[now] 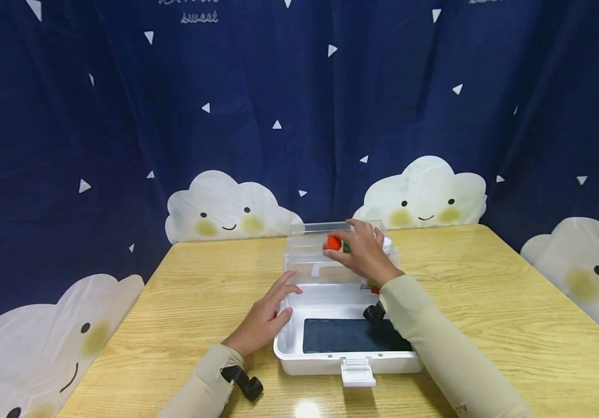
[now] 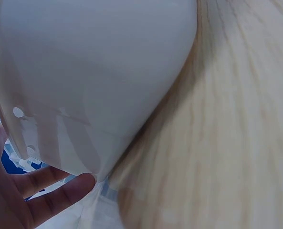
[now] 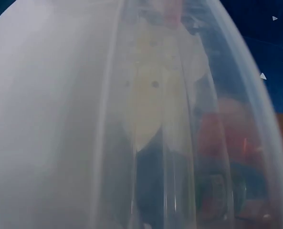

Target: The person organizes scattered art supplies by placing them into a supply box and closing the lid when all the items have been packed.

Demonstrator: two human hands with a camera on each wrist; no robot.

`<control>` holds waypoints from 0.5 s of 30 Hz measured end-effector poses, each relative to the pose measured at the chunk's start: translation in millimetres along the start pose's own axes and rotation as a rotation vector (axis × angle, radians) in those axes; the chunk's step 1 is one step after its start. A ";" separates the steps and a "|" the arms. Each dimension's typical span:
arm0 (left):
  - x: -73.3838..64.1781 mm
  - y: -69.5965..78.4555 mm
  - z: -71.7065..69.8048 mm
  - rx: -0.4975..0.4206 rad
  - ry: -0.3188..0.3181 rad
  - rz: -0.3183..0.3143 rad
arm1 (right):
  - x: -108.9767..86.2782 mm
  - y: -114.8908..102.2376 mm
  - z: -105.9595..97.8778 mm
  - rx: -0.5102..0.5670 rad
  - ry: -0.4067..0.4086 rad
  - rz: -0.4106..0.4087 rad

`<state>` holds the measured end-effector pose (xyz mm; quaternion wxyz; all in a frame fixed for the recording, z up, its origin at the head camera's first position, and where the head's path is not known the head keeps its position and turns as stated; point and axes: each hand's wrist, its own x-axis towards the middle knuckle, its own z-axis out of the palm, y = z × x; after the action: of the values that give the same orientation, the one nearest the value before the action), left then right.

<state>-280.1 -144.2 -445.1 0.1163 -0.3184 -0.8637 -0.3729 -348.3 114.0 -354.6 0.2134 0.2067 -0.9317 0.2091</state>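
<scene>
A white plastic box point(image 1: 312, 366) stands open on the table, its clear stepped trays point(image 1: 304, 270) raised at the back. Over those trays my right hand point(image 1: 364, 252) pinches a small orange-red round object point(image 1: 333, 242) between thumb and index finger; its exact kind cannot be told. A green item point(image 1: 346, 247) shows just beside it, partly behind the fingers. Through blurred clear plastic in the right wrist view, a red shape point(image 3: 227, 138) is visible. At the box's left side, my left hand point(image 1: 265, 319) lies with loosely bent, spread fingers point(image 2: 60, 195) around the wall, gripping nothing.
Inside the box lies a dark rectangular panel point(image 1: 330, 337), with a small red and yellow item point(image 1: 371, 287) near my right sleeve. A white latch point(image 1: 358, 371) hangs off the front. Wooden tabletop point(image 1: 215, 278) surrounds the box, and a dark blue curtain point(image 1: 257, 75) hangs behind.
</scene>
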 end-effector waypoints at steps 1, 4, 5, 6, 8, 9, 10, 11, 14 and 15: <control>0.1 -0.1 -0.3 0.000 0.000 0.000 | 0.2 -0.2 0.3 -0.004 -0.001 0.000; 0.4 -0.2 -1.0 0.001 0.001 -0.007 | 0.6 -0.7 1.3 -0.017 -0.005 -0.001; 0.4 -0.2 -1.0 0.001 0.000 -0.007 | 0.7 -0.8 1.7 -0.019 -0.008 0.000; 0.3 -0.1 -1.1 0.000 -0.001 -0.009 | 0.8 -0.8 2.0 -0.022 -0.012 0.001; 0.0 -0.2 -1.1 0.003 0.000 -0.009 | 0.8 -0.7 2.7 -0.028 -0.019 0.003; -0.2 -0.3 -1.1 0.002 -0.001 -0.009 | 0.8 -0.7 3.0 -0.031 -0.023 0.005; -0.3 -0.4 -0.9 0.001 -0.001 -0.010 | 0.8 -0.7 3.3 -0.032 -0.026 0.006; -0.3 -0.4 -0.8 0.001 -0.001 -0.009 | 0.8 -0.6 3.5 -0.033 -0.028 0.007; -0.4 -0.6 -0.5 -0.001 -0.003 -0.012 | 0.8 -0.3 4.2 -0.043 -0.036 0.010; -0.3 -0.7 -0.4 -0.002 -0.005 -0.016 | 0.7 -0.3 4.4 -0.047 -0.039 0.012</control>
<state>-280.4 -145.0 -445.3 0.1108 -0.3124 -0.8661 -0.3742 -350.1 111.5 -357.8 0.1989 0.1998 -0.9416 0.1844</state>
